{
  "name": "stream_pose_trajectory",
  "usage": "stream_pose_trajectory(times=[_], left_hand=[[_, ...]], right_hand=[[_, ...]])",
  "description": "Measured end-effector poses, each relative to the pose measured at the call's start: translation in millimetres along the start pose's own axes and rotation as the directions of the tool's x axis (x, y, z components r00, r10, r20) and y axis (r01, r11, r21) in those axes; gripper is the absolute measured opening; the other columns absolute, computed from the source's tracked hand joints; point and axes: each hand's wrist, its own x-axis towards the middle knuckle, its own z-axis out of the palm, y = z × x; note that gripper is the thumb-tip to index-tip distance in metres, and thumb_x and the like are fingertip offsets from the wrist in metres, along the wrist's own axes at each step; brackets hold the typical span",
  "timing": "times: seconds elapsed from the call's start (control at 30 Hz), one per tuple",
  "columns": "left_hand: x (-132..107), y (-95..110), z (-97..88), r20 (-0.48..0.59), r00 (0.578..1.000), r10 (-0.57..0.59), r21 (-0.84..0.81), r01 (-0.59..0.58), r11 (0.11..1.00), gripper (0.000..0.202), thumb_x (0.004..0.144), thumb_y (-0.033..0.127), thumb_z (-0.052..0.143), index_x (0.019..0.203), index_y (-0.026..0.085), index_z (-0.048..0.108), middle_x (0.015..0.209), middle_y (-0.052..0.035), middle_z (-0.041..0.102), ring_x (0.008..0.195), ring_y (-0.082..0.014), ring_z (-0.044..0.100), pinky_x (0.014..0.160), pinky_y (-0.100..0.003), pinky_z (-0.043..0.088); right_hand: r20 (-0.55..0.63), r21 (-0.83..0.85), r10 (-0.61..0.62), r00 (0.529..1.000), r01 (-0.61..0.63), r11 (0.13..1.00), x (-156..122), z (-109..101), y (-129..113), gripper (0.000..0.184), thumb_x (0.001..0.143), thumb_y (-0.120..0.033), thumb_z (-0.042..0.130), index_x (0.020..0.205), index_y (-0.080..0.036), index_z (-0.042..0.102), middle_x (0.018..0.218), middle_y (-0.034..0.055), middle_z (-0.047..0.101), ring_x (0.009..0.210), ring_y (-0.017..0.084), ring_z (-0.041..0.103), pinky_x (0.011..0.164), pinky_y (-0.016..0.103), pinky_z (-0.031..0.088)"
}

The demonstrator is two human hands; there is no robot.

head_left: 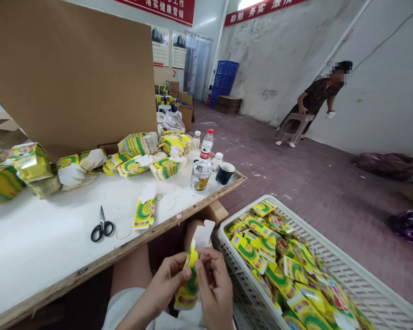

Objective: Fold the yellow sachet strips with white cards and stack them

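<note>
Over my lap, a yellow and green cardboard box (187, 289) is held between both hands, with its white end flaps (203, 234) standing up. My left hand (170, 277) pinches its left side, thumb across the printed face. Closed on the opposite side is my right hand (214, 286), its thumb near the upper part; some of its fingers are hidden behind the box. A flattened box (145, 211) of the same print lies on the white table (65, 243) ahead. To its left rest black-handled scissors (102, 225).
A white plastic basket (223, 233) of similar boxes stands at my right. Bundled flat boxes (137, 144) line the table by a big cardboard sheet (86, 73). A clear jar (201, 176), dark mug (225, 173) and water bottle (207, 144) stand near the edge. Beyond, a person (318, 98) holds a stool (295, 126).
</note>
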Motion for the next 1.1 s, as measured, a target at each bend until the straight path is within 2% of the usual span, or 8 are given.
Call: stream_pose_trajectory(times=[0.2,0.33,0.43,0.5,0.6,0.77,1.0,1.1], left_hand=[[5.2,-4.8,-11.1,-0.264,0.964,0.007,-0.026,-0.015,1.0,0.042,0.064,0.05,0.085,0.085,0.014,0.075,0.066,-0.0027,0.074,0.065,-0.0216,0.07,0.066,-0.03,0.055],[4.0,-3.4,-14.1,-0.28,0.958,0.06,0.061,-0.044,0.997,0.038,0.069,0.048,0.082,0.085,0.015,0.071,0.07,-0.0032,0.074,0.069,-0.0214,0.07,0.064,-0.028,0.054],[1.5,-2.8,-15.1,-0.289,0.942,0.169,0.239,-0.1,0.966,0.036,0.079,0.043,0.076,0.101,0.018,0.063,0.084,-0.0046,0.076,0.076,-0.0199,0.07,0.068,-0.026,0.053],[-0.7,-2.8,-16.5,-0.272,0.937,0.219,0.306,-0.131,0.943,0.042,0.085,0.039,0.071,0.117,0.022,0.051,0.091,-0.0046,0.075,0.08,-0.0194,0.07,0.072,-0.026,0.052],[-4.3,0.2,-19.1,-0.175,0.963,0.205,0.326,-0.14,0.935,0.05,0.091,0.037,0.063,0.132,0.027,0.036,0.098,-0.006,0.074,0.087,-0.0203,0.069,0.078,-0.029,0.051],[-9.2,15.1,-22.4,-0.025,0.993,0.119,0.301,-0.106,0.948,0.055,0.092,0.036,0.061,0.14,0.027,0.036,0.104,-0.008,0.073,0.097,-0.0225,0.067,0.086,-0.033,0.049],[-12.8,21.4,-26.4,0.016,0.998,0.068,0.252,-0.07,0.965,0.06,0.09,0.033,0.066,0.144,0.028,0.039,0.105,-0.0079,0.073,0.094,-0.0217,0.066,0.086,-0.034,0.049],[-13.2,19.0,-21.8,0.026,0.998,0.064,0.152,-0.067,0.986,0.052,0.087,0.031,0.071,0.133,0.028,0.047,0.1,-0.0058,0.073,0.09,-0.0211,0.069,0.079,-0.031,0.051]], right_hand=[[-0.085,-0.104,-0.061,0.995,0.052,0.993,5.0,-3.7,6.5,0.043,0.091,-0.039,0.063,0.129,-0.022,0.056,0.117,0.01,0.061,0.083,0.018,0.061,0.076,0.029,0.053],[0.148,-0.062,0.063,0.987,-0.054,0.997,11.1,-8.4,13.2,0.029,0.092,-0.04,0.06,0.108,-0.018,0.069,0.091,0.0061,0.07,0.074,0.019,0.064,0.068,0.027,0.054],[0.142,-0.008,0.111,0.984,-0.111,0.994,11.9,-9.9,15.6,0.025,0.092,-0.04,0.061,0.103,-0.018,0.068,0.088,0.0054,0.071,0.076,0.019,0.066,0.071,0.027,0.056],[0.052,0.043,0.115,0.992,-0.118,0.992,11.6,-11.2,17.2,0.031,0.09,-0.039,0.064,0.115,-0.02,0.062,0.099,0.0076,0.071,0.082,0.02,0.068,0.075,0.029,0.057],[-0.018,0.07,0.064,0.998,-0.062,0.996,11.6,-15.5,20.6,0.04,0.09,-0.036,0.066,0.126,-0.023,0.054,0.111,0.0101,0.069,0.087,0.02,0.069,0.076,0.03,0.058],[0.123,0.043,0.009,0.992,-0.014,0.999,13.4,-25.0,24.1,0.039,0.092,-0.032,0.063,0.129,-0.024,0.055,0.118,0.0107,0.068,0.099,0.022,0.069,0.083,0.031,0.058],[0.202,0.118,0.033,0.979,-0.057,0.991,16.6,-28.9,17.4,0.042,0.093,-0.034,0.062,0.132,-0.026,0.053,0.123,0.0106,0.068,0.103,0.024,0.069,0.086,0.033,0.057],[0.262,0.138,0.087,0.961,-0.127,0.982,19.9,-30.1,11.3,0.039,0.092,-0.036,0.063,0.128,-0.026,0.055,0.118,0.0102,0.069,0.098,0.023,0.069,0.082,0.031,0.057]])
